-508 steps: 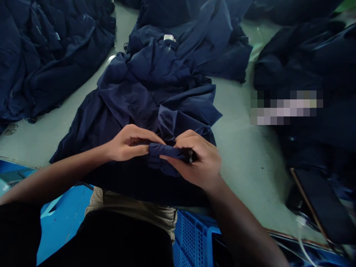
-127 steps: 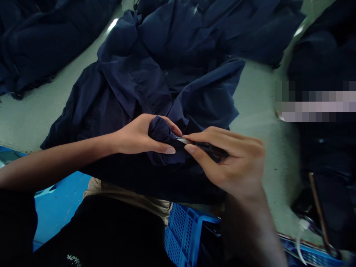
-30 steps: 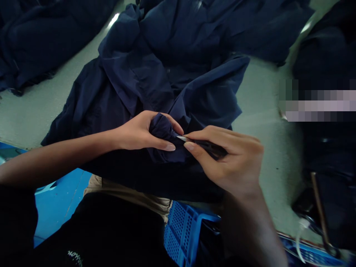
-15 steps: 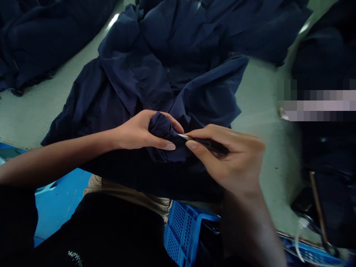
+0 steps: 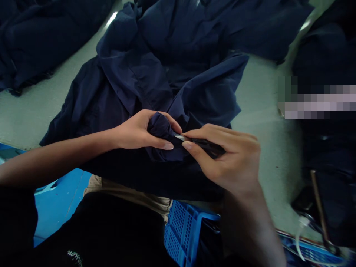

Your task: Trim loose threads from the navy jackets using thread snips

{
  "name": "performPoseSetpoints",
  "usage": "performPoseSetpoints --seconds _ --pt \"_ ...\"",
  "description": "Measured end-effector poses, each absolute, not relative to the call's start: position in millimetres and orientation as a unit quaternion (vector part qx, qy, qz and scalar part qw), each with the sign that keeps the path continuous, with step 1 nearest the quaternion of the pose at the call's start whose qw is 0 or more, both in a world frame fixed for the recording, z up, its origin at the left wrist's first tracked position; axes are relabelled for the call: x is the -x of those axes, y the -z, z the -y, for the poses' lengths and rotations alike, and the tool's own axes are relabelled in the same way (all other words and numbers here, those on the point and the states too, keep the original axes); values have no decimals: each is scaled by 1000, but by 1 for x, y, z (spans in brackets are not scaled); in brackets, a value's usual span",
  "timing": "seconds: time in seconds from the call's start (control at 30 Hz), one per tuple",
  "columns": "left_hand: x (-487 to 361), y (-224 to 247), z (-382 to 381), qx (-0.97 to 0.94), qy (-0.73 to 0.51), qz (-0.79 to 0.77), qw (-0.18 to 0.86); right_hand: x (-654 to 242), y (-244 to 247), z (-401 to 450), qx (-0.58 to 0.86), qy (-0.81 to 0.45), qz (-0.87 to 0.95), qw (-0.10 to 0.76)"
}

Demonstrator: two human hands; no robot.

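Observation:
My left hand (image 5: 144, 129) is closed around a bunched fold of a navy garment (image 5: 160, 126), thumb and fingers on either side of it. In my right hand (image 5: 230, 155) are small thread snips (image 5: 180, 137), with thumb and forefinger pinching near the pale metal tip. Their dark handle runs back under my palm and is mostly hidden. The tip points left and meets the bunched cloth between my left fingertips; whether it cuts a thread I cannot tell. The rest of the garment lies crumpled across the table beyond my hands and hangs over the near edge.
More dark cloth lies in a heap (image 5: 47, 40) at the far left and another pile (image 5: 325, 148) on the right. A pale green table (image 5: 261, 96) shows between them. Below the edge is a blue plastic crate (image 5: 180, 230). A white cable (image 5: 299, 237) hangs at the lower right.
My right hand and the snips have shifted slightly left, the tip further into the bunched cloth. More of the metal tip shows. My left hand keeps its grip almost unmoved.

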State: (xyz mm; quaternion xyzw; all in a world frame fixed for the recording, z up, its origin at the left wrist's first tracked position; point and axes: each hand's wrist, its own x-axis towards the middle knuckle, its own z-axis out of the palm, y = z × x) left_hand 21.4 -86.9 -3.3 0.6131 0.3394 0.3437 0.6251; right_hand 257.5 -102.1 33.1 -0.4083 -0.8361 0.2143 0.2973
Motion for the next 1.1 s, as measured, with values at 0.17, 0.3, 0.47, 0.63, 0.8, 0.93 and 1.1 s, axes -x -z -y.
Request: performPoseSetpoints --seconds 0.17,0.3,0.47,0.63,0.8,0.93,1.1 --pt "-21 4 87 -613 -349 -337 624 -257 -33 102 413 -217 831 304" --pt "-21 4 87 -611 -351 -338 624 -256 -33 102 417 -228 821 315" --pt "-20 4 88 -602 -358 -328 634 -256 -34 102 431 -236 809 323" --pt "-20 4 88 -601 -366 -322 633 -260 -34 101 434 -250 800 331" --pt "-21 4 87 -587 -388 -307 641 -268 -28 101 434 -287 778 353" --pt "-21 7 86 -553 -405 -289 669 -269 -23 102 437 -346 733 390" --pt "-21 8 86 -508 -426 -263 701 -263 -20 100 415 -386 678 469"
